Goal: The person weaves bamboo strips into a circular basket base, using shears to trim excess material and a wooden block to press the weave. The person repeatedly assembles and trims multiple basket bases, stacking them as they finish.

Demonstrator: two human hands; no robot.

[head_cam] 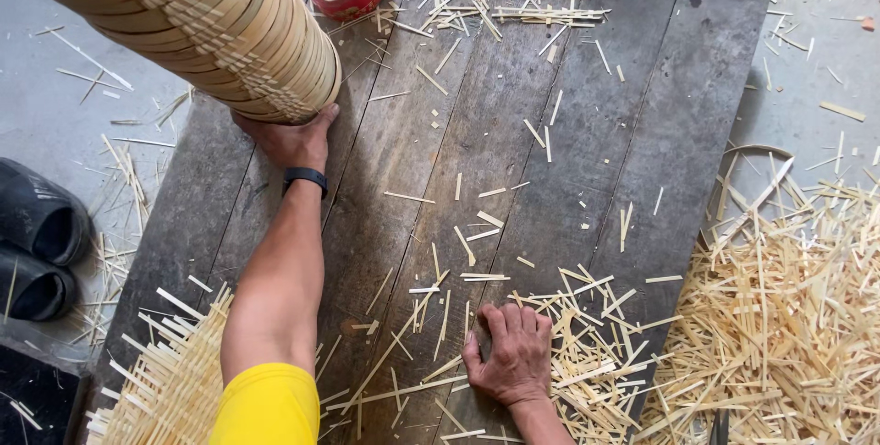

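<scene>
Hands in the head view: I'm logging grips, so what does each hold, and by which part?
The left hand grips the stack of woven bamboo trays at its bottom rim. The right hand lies fingers-curled on the wooden board; any hold cannot be told.

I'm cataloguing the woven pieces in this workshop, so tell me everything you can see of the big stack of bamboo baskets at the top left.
The stack of bamboo baskets is a tall column of nested pale, straw-coloured woven trays, their thin split-bamboo rims layered in tight rings. It leans tilted across the frame's top left corner, its lower end over the wooden board. The left hand presses against its bottom edge. Its far end is out of frame.
</scene>
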